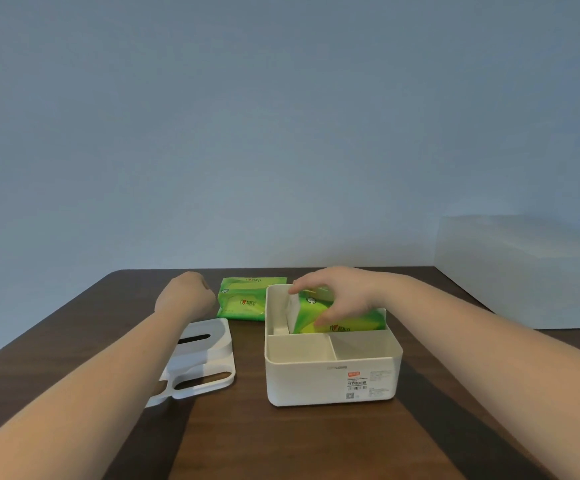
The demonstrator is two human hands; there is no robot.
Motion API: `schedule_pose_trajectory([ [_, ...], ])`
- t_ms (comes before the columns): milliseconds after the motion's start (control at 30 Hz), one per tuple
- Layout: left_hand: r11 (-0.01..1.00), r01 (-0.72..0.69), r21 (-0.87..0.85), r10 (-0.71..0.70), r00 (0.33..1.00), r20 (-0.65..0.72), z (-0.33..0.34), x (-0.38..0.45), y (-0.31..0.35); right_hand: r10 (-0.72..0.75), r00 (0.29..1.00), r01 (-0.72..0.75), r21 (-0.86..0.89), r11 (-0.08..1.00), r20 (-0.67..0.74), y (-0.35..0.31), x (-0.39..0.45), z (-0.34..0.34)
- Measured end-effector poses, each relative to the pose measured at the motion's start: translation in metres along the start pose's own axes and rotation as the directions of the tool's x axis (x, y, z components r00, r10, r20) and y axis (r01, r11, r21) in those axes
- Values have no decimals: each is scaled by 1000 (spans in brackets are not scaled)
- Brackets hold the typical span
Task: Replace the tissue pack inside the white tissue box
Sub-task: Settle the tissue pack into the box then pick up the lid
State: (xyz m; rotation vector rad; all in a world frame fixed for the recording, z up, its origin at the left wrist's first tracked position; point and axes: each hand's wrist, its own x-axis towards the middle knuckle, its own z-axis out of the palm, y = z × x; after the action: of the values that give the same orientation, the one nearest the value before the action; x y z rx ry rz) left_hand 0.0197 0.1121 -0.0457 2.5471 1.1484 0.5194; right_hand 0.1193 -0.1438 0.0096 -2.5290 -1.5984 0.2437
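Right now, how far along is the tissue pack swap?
Done: the white lid is off and lies on the table left of the white tissue box.

In hand: the right hand grips a green tissue pack, tilted, partly inside the box's rear compartment. The left hand is closed and holds nothing.

Left: settle or swap that pack; a second green pack waits behind the box. Then refit the lid.

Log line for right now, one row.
right hand: grip on green pack, tilted in box rear compartment | left hand: fisted, empty | lid: off | second pack: on table
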Motion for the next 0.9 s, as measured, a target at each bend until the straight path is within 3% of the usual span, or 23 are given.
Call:
schedule_pose_trajectory([
  [267,1000,-2,21,1,1000,13,-24,-19,-21,31,971,15,191,981,-236,-37,3,-7],
  [533,996,75,43,-79,993,88,-36,-39,-73,150,925,-95,171,981,-350,-99,36,16],
  [633,991,131,6,-131,989,73,-31,-46,-90,201,949,-176,120,977,-243,-121,50,33],
  [733,979,186,-82,-177,978,108,-25,-49,-101,228,974,-228,-26,973,-8,-138,64,50],
  [900,916,293,-273,-258,954,155,-22,-48,-110,302,934,-281,-130,951,191,-152,77,62],
])
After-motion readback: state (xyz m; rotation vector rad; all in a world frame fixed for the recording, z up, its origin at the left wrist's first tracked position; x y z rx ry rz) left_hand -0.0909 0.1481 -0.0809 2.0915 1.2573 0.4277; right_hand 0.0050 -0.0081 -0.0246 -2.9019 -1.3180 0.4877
